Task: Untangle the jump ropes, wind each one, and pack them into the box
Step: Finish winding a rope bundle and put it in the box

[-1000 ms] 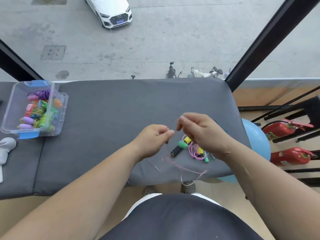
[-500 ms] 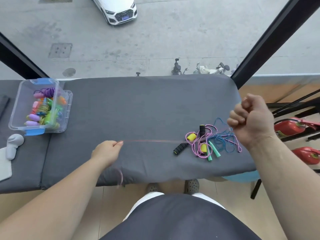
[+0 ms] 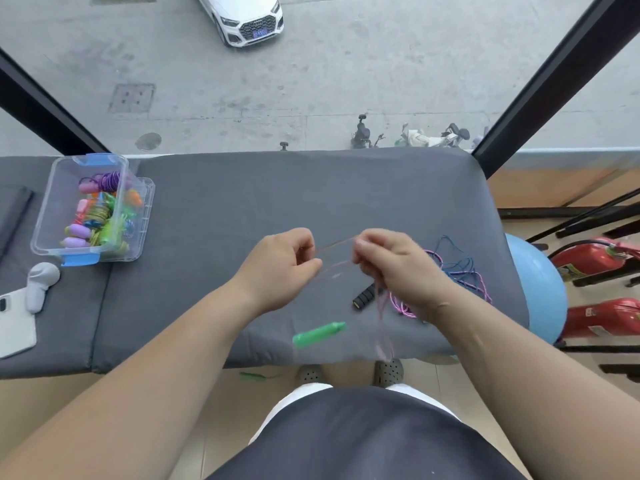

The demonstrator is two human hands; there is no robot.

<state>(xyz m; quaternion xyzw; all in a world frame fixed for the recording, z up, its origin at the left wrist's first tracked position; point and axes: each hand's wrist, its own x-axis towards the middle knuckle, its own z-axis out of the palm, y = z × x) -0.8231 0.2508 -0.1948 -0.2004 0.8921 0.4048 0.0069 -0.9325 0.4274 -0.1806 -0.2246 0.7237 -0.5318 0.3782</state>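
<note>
hands: left hand [image 3: 280, 268] and right hand [image 3: 398, 268] both pinching the pink rope [image 3: 337, 267], fingers curled
done: box [image 3: 59, 202] far left has several wound ropes
left: tangle [image 3: 464, 271] beside right hand, plus winding this one i reckon

Box [image 3: 90, 209] far left on table [image 3: 242, 188]; rope tangle [image 3: 457, 271] right.

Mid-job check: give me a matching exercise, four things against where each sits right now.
Things: 1 pink rope; 2 green handle; 3 black handle; 4 clear box.
Places: A far left of the grey mat; B pinched between left hand and right hand; C near the mat's front edge; D beside the tangled ropes.
Pairs: 1-B, 2-C, 3-D, 4-A.
</note>
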